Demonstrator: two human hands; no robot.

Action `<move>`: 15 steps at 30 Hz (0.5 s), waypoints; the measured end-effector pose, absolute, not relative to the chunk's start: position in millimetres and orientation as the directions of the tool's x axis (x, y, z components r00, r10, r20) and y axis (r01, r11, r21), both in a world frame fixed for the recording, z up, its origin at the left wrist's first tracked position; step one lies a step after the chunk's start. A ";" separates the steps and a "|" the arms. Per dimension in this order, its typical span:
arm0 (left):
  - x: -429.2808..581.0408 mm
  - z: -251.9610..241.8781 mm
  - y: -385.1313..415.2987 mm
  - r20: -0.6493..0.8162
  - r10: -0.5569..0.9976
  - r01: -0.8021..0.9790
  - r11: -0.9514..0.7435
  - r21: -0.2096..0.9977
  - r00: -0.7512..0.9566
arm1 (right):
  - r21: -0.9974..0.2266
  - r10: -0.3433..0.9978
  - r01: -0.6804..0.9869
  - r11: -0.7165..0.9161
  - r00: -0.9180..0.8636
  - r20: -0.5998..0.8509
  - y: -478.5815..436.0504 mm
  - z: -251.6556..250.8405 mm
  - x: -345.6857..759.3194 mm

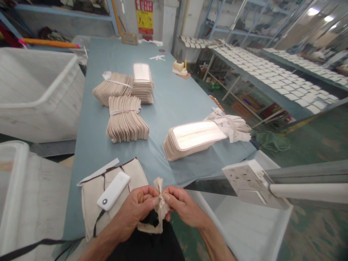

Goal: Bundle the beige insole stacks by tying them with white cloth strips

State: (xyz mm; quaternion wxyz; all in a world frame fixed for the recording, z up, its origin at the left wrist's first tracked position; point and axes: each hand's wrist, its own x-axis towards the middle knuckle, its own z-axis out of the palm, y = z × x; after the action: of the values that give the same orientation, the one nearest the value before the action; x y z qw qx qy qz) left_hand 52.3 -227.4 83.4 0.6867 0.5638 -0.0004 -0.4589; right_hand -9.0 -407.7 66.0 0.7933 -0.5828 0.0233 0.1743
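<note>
A crumpled beige fabric strip (162, 210) is pinched between my two hands, close to my lap at the table's near edge. My left hand (140, 203) grips it from the left with curled fingers. From the other side, my right hand (181, 204) closes on the same strip, thumb on top. Part of the strip loops down below the fingers. Just left of my hands lies a beige cloth pouch (89, 197) with dark edging, and on it rests a white power bank (114, 190) with a dark cord.
Tied bundles of beige pads (127, 125) and an untied stack (143, 85) stand on the blue table (163, 108). Another pad stack (193, 139) lies beside loose cloth strips (231, 127). White bins (40, 98) flank the left; a power socket (244, 181) juts in at right.
</note>
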 end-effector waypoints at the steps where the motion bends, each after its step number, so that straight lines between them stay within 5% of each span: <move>1: 51.7 82.8 -226.5 -0.508 -0.635 0.627 -0.047 0.777 0.582 | -0.902 0.276 -0.319 0.293 0.931 -0.239 -406.5 64.3 -8.8; 4: 51.5 85.2 -225.4 -0.493 -0.635 0.593 -0.067 0.802 0.595 | -0.892 0.284 -0.334 0.305 0.926 -0.250 -404.3 63.6 -9.0; 8: 52.9 98.3 -226.5 -0.454 -0.537 0.406 -0.214 0.889 0.711 | -0.976 0.047 -0.196 0.096 0.980 -0.193 -403.0 71.5 -11.2; 12: 52.1 110.1 -225.4 -0.255 -0.397 0.065 -0.434 0.899 0.882 | -0.960 -0.306 -0.036 -0.276 0.951 0.052 -395.2 88.0 -19.3; 15: 49.1 110.1 -223.6 -0.038 -0.382 -0.172 -0.499 0.849 0.924 | -0.863 -0.305 0.089 -0.497 0.913 0.270 -383.6 99.0 -26.1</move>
State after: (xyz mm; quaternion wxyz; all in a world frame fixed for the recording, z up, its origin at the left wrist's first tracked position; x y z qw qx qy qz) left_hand 49.1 -223.6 110.1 0.4737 0.8587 -0.1611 -0.1108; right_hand -26.1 -383.6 99.0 0.4971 -0.8423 0.0642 -0.1980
